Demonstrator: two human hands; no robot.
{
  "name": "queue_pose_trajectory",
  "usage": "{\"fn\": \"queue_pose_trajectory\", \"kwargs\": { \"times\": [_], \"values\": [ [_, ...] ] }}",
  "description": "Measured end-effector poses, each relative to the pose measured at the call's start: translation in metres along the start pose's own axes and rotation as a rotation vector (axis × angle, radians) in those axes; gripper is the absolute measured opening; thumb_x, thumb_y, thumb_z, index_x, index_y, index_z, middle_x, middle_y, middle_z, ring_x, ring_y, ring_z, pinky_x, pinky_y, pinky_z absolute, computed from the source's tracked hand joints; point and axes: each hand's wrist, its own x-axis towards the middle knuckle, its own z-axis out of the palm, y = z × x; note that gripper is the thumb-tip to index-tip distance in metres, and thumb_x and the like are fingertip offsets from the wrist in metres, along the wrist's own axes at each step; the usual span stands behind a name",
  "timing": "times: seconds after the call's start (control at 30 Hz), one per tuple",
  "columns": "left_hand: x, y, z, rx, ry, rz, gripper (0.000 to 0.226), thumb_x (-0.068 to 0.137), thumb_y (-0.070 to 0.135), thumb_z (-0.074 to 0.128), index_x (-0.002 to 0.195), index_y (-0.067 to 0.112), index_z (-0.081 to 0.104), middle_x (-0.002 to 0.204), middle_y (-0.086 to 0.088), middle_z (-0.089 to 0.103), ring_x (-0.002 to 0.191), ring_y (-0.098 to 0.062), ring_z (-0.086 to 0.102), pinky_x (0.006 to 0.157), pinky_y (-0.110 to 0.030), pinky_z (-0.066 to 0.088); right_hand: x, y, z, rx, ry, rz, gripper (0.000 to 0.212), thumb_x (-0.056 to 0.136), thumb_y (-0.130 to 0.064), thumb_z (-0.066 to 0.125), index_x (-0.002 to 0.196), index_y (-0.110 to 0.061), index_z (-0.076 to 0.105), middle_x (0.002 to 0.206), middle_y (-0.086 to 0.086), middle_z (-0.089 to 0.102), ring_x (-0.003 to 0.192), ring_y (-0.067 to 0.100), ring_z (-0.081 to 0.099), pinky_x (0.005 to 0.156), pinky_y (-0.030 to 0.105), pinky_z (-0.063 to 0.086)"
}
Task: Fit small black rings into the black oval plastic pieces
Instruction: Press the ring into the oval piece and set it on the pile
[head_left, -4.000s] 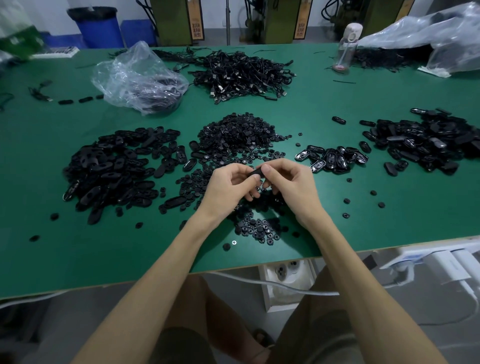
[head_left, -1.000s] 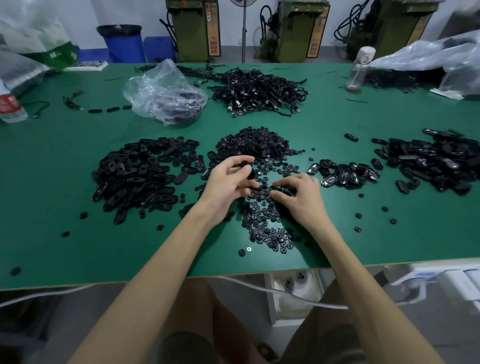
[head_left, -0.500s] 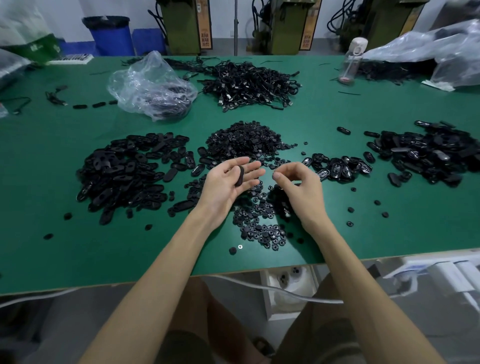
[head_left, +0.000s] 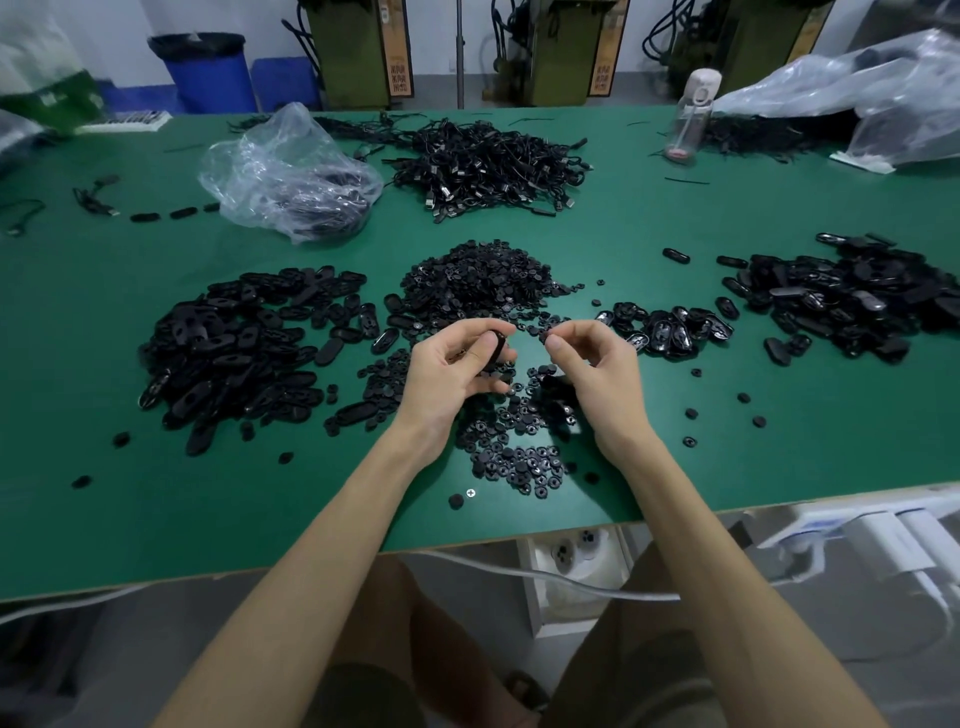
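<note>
Green desk (head_left: 104, 519) carries oval pieces (head_left: 234, 353) heaped toward its left edge and small rings (head_left: 478, 286) heaped mid-desk. Nearer the front edge, left hand (head_left: 447, 374) grips one oval piece (head_left: 498, 347) between thumb and fingers; right hand (head_left: 597, 374) has thumb and forefinger pinched narrow, whether on a ring I cannot tell

1. A green table (head_left: 156, 519) fills most of the view.
2. A crumpled clear plastic bag (head_left: 280, 161) with dark contents lies on its far left part.
3. A heap of black cables (head_left: 488, 166) lies just right of that bag.
4. A clear bottle (head_left: 688, 124) with a pale cap stands upright farther right.
5. A large plastic sheet (head_left: 883, 93) covers the far right corner.
6. A blue bin (head_left: 208, 73) stands beyond the table.
7. A small silver screw (head_left: 470, 492) lies near the front edge.
</note>
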Motion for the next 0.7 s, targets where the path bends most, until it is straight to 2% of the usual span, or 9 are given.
{"fn": "queue_pose_trajectory", "kwargs": {
  "times": [0.13, 0.27, 0.37, 0.5, 0.7],
  "values": [
    [0.0007, -0.0001, 0.0008, -0.029, 0.028, -0.044, 0.02, 0.102, 0.01, 0.064, 0.119, 0.006, 0.073, 0.09, -0.006, 0.071, 0.074, -0.019, 0.069, 0.051, -0.023, 0.047, -0.0009, -0.0015, 0.0019, 0.025, -0.072, 0.011, 0.007, 0.098, -0.013, 0.07, 0.105, -0.011, 0.069, 0.088, 0.002, 0.068, 0.078, 0.012, 0.063, 0.072, 0.022, 0.051],
    [0.0011, -0.0016, 0.0011, -0.007, 0.035, -0.056, 0.02, 0.098, 0.013, 0.07, 0.117, 0.008, 0.073, 0.092, -0.006, 0.076, 0.064, -0.019, 0.068, 0.045, -0.021, 0.039, -0.0018, -0.0017, 0.0014, 0.055, -0.124, -0.015, 0.01, 0.098, -0.013, 0.07, 0.107, -0.015, 0.072, 0.083, 0.001, 0.07, 0.072, 0.01, 0.064, 0.065, 0.015, 0.048],
    [0.0004, -0.0013, 0.0008, 0.021, 0.024, -0.039, 0.023, 0.097, 0.005, 0.069, 0.119, 0.009, 0.073, 0.095, -0.006, 0.076, 0.073, -0.018, 0.071, 0.048, -0.022, 0.044, -0.0019, -0.001, 0.0, 0.099, -0.126, 0.003, 0.008, 0.098, -0.014, 0.071, 0.104, -0.015, 0.077, 0.081, -0.006, 0.073, 0.071, 0.007, 0.064, 0.065, 0.013, 0.047],
    [0.0006, -0.0015, 0.0015, 0.045, 0.019, -0.028, 0.035, 0.096, -0.008, 0.065, 0.128, 0.004, 0.068, 0.115, -0.014, 0.075, 0.089, -0.022, 0.076, 0.063, -0.024, 0.055, -0.0025, -0.0024, -0.0008, 0.14, -0.136, 0.012, 0.011, 0.094, -0.013, 0.075, 0.104, -0.014, 0.079, 0.087, 0.0, 0.078, 0.072, 0.005, 0.066, 0.067, 0.013, 0.049],
    [0.0009, -0.0039, 0.0013, 0.069, 0.008, -0.004, 0.036, 0.096, -0.006, 0.066, 0.132, -0.003, 0.064, 0.113, -0.016, 0.077, 0.099, -0.026, 0.077, 0.076, -0.026, 0.06, -0.003, -0.005, -0.0009, 0.181, -0.172, 0.013, 0.018, 0.09, -0.002, 0.076, 0.106, -0.009, 0.078, 0.091, -0.001, 0.08, 0.081, 0.008, 0.072, 0.077, 0.018, 0.055]
  ]
}}
